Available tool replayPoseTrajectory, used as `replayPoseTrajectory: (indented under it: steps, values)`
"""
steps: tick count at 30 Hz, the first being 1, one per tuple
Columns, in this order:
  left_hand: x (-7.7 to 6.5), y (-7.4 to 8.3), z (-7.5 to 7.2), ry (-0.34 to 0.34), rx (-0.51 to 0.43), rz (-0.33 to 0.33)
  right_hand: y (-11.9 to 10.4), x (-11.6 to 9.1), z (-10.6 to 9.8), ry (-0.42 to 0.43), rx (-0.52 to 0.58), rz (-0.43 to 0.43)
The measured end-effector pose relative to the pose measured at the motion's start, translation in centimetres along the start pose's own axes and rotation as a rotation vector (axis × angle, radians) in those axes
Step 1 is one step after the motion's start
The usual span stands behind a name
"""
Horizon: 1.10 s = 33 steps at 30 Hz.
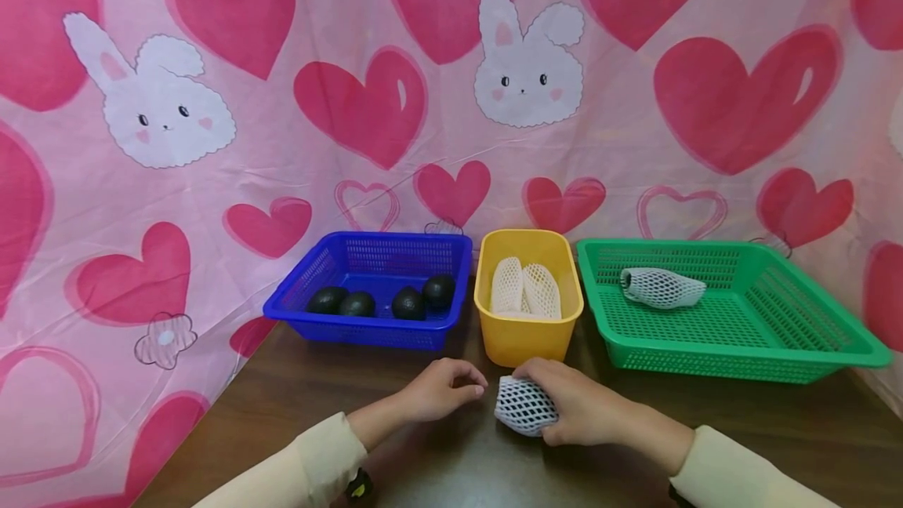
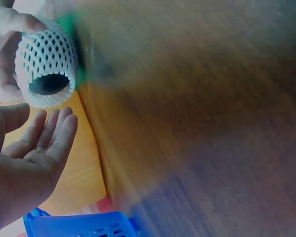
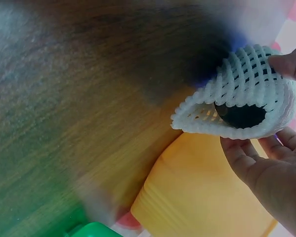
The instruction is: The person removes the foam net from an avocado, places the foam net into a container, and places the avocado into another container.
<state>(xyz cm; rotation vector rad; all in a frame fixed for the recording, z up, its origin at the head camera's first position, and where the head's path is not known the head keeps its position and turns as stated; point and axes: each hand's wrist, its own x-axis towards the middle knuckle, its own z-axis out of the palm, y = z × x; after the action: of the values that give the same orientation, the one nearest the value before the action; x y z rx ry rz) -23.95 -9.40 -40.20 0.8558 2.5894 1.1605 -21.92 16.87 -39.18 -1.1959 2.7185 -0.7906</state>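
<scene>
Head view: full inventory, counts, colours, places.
Blue basket: 1, blue, left
Avocados: 4, blackish, in blue basket
Bin: 1, yellow, centre
Foam nets: 2 visible, cream, in bin
Green basket: 1, green, right
Filled foam net: 1, white, in green basket
Netted avocado: 1, dark, white net, front centre
Table: 1, brown, beneath
Backdrop: 1, pink, hearts and rabbits, behind
Wrist devices: 2, dark, at cuffs
Sleeves: 2, cream, on arms
Left hand: 1, beside netted avocado
Right hand: 1, holding netted avocado

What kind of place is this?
Likely an indoor tabletop workspace: a wood-grain table, a heart-print sheet behind it, and a yellow bin of foam net sleeves beside a blue basket of what look like avocados.
</scene>
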Motion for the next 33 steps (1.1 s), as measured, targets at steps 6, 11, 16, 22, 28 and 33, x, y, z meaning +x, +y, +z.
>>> replayPoseTrajectory:
  steps: [6, 11, 16, 22, 28, 33]
  values:
    - [-0.2, 0.1, 0.0, -0.008, -0.02, -0.002, -0.1, 0.0, -0.1, -0.027, 0.011, 0.013]
    - [-0.1, 0.2, 0.2, -0.029, -0.059, -0.016, -0.1, -0.1, -0.1, -0.057, 0.022, 0.025]
    - [-0.1, 0.3, 0.5, -0.049, -0.099, -0.026, -0.3, -0.2, -0.3, -0.052, 0.017, 0.021]
    - [0.2, 0.2, 0.7, -0.062, -0.136, -0.035, -0.2, -0.7, -0.8, -0.018, 0.013, 0.051]
    - [0.3, 0.3, 0.8, -0.068, -0.162, -0.04, 0.5, -1.1, -1.0, 0.008, -0.002, 0.1]
    - [0.2, 0.5, 0.9, -0.078, -0.173, -0.043, 0.8, -1.5, -1.1, 0.03, -0.021, 0.139]
